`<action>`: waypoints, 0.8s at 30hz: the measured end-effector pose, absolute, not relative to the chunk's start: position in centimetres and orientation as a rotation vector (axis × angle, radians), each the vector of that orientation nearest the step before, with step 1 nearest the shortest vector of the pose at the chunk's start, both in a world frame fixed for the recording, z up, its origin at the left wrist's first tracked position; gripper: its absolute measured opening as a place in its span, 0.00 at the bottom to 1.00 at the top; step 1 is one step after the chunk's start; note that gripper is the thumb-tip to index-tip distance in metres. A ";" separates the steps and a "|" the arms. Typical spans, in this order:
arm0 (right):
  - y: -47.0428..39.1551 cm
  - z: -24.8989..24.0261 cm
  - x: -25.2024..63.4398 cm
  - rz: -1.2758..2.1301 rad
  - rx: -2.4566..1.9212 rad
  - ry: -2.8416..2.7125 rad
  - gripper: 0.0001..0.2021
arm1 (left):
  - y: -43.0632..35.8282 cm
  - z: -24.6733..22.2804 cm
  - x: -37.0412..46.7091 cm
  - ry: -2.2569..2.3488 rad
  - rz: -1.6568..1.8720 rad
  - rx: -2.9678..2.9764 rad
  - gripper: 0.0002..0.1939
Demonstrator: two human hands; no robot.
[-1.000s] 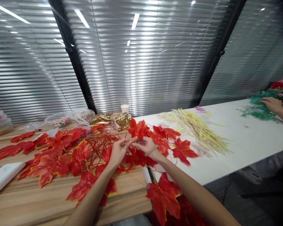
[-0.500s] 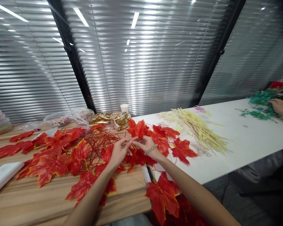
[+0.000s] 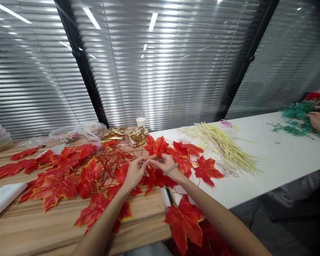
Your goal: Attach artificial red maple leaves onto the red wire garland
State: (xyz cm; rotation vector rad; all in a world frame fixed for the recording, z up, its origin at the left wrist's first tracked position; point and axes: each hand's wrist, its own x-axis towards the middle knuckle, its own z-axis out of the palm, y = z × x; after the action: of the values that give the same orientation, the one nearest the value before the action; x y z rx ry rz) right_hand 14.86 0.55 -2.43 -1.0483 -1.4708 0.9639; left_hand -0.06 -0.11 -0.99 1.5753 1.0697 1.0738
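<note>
My left hand (image 3: 133, 173) and my right hand (image 3: 164, 165) meet over the seam between a wooden table (image 3: 56, 227) and a white table (image 3: 277, 160). Both pinch the thin stem of a red maple leaf (image 3: 156, 145) that stands up just beyond the fingertips. A beaded bracelet (image 3: 170, 169) circles my right wrist. Red artificial leaves (image 3: 56, 185) lie spread to the left, and a tangle of red wire stems (image 3: 113, 161) sits beside my left hand. More red leaves (image 3: 200, 167) lie to the right of my right hand.
A pile of pale yellow stems (image 3: 226, 147) lies on the white table. A paper cup (image 3: 140, 122), gold foil bags (image 3: 125, 135) and plastic bead boxes (image 3: 66, 137) stand at the back. Another person's hand (image 3: 318, 121) rests on green foliage (image 3: 296, 113) at far right. A white box (image 3: 4, 197) sits left.
My hands stay pinched on the leaf stem with only slight finger shifts. The other person's hand at far right has moved further right along the green foliage.
</note>
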 end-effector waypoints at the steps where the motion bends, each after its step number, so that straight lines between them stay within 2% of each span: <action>1: 0.5 -2.4 14.9 0.964 -1.047 -1.474 0.13 | -0.1 -1.0 -0.1 1.077 1.073 1.592 0.13; 9: 0.4 -2.3 14.8 0.990 -1.024 -1.472 0.13 | -0.1 -1.2 -0.3 1.146 1.078 1.817 0.10; 24: 0.6 -2.3 14.9 0.928 -1.045 -1.540 0.14 | 0.1 -1.6 -0.7 1.298 0.991 2.120 0.11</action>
State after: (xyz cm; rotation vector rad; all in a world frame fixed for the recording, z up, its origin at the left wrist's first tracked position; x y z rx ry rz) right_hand 14.93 0.58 -2.33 -1.0451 -1.5398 0.9277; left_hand -0.70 0.09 -1.58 2.1203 1.2979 0.9908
